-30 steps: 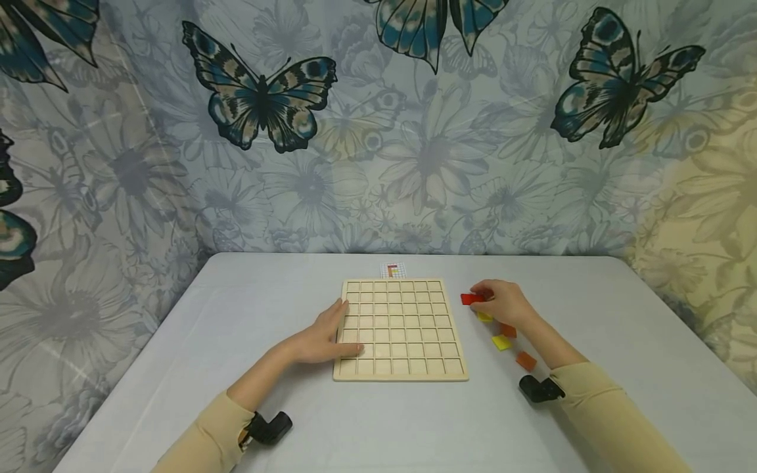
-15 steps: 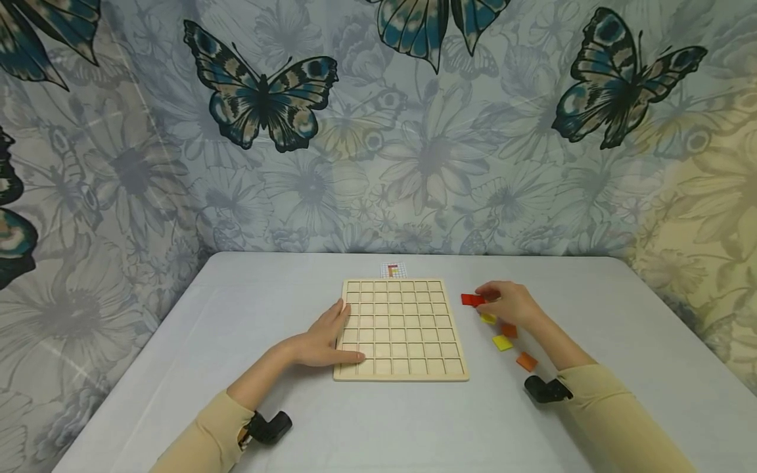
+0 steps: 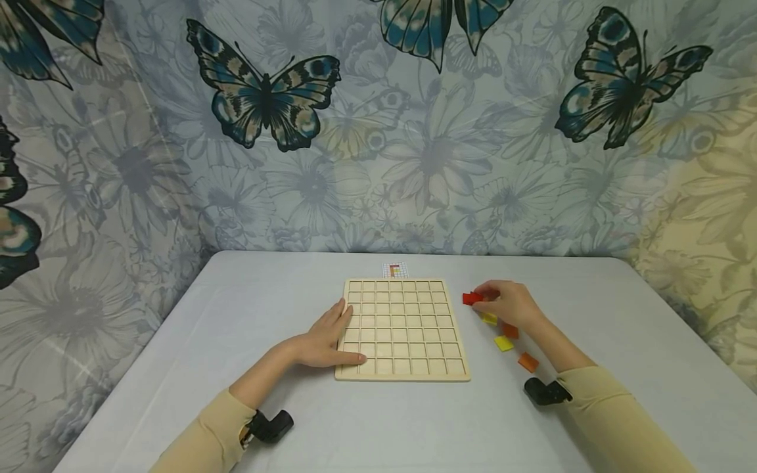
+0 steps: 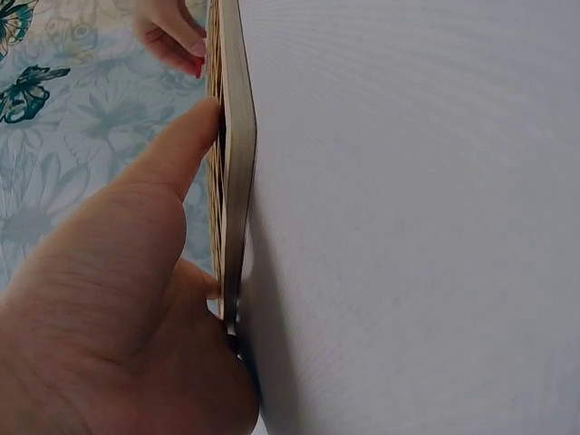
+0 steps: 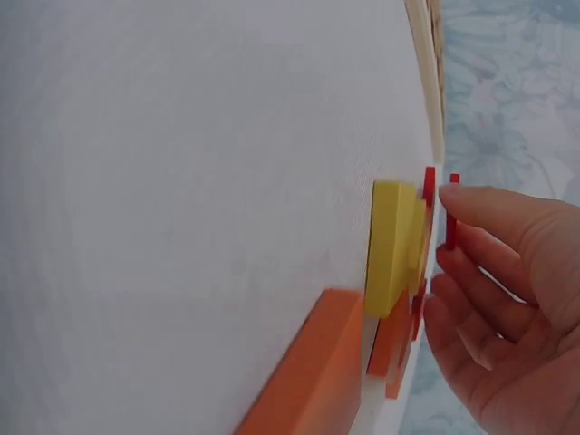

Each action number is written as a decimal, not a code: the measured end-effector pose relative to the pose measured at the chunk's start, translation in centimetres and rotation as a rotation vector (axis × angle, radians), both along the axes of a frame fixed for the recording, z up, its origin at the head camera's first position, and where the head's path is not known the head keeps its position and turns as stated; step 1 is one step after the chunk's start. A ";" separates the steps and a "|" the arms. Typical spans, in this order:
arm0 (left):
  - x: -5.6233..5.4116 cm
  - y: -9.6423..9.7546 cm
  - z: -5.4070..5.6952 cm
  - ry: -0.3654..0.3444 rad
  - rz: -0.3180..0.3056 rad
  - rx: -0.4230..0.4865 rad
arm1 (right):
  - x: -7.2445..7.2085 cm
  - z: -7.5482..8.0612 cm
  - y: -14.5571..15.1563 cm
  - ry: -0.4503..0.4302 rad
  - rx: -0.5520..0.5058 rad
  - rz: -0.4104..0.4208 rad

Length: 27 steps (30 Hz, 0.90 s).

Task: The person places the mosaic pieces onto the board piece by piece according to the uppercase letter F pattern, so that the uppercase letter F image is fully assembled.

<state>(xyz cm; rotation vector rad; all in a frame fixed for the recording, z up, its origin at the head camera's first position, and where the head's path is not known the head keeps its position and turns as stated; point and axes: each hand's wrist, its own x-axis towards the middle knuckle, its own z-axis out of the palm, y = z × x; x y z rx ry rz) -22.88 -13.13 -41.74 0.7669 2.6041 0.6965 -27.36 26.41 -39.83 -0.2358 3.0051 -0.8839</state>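
Note:
My right hand (image 3: 510, 305) pinches a red square tile (image 5: 451, 228) between thumb and fingertips, just above the table to the right of the board. Another red tile (image 3: 468, 299) lies below it, partly overlapped by the held one in the head view. A square wooden grid board (image 3: 408, 328) lies flat, its cells bare. My left hand (image 3: 322, 341) rests at the board's left side, fingers fairly straight along the edge and thumb extended over the lower left cells. In the left wrist view that thumb (image 4: 172, 154) touches the board's rim.
Near my right hand lie a yellow tile (image 3: 489, 318), an orange tile (image 3: 510, 330), another yellow tile (image 3: 504, 343) and a nearer orange tile (image 3: 528, 362). A small printed grid card (image 3: 395, 270) lies behind the board on the white table (image 3: 266, 282).
My right hand has drawn back slightly to the right, then raised one red tile off the other. My left hand stays on the board's edge.

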 end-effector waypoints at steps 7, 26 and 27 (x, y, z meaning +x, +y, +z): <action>0.0 -0.1 0.0 0.001 -0.010 -0.010 | 0.0 0.2 -1.3 0.036 -0.019 0.056; 0.0 0.0 -0.2 0.022 -0.010 -0.028 | -1.1 1.1 -8.3 -0.004 -0.090 0.139; 0.0 0.0 -0.2 0.024 -0.012 -0.035 | -1.3 1.1 -8.7 -0.009 -0.096 0.146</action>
